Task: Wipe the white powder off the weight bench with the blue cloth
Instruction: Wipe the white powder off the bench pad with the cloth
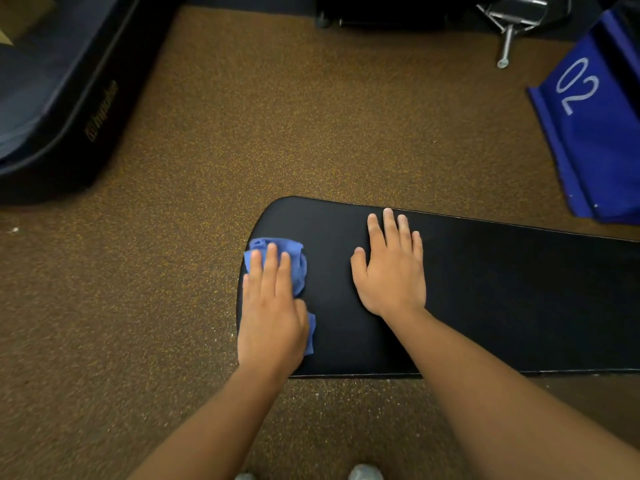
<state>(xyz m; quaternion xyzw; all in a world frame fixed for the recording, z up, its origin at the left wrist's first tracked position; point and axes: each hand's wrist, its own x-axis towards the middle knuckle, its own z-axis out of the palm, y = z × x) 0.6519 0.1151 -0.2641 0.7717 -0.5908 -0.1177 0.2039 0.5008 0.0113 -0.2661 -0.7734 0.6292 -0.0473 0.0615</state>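
The black padded weight bench point(502, 299) runs from the middle of the view to the right edge, its rounded end at the left. A crumpled blue cloth point(294, 261) lies on that rounded end. My left hand point(272, 306) presses flat on the cloth with straight fingers, covering most of it. My right hand point(391, 268) rests palm down on the bare bench pad, fingers spread, a hand's width to the right of the cloth. I see no white powder on the visible pad; a few white specks lie on the floor below the near edge.
Brown speckled rubber floor point(277, 116) surrounds the bench. A dark padded box point(62, 98) stands at the far left. A blue pad marked "02" point(595, 133) lies at the right. Metal equipment point(509, 26) sits at the top right. My shoes point(363, 472) show at the bottom.
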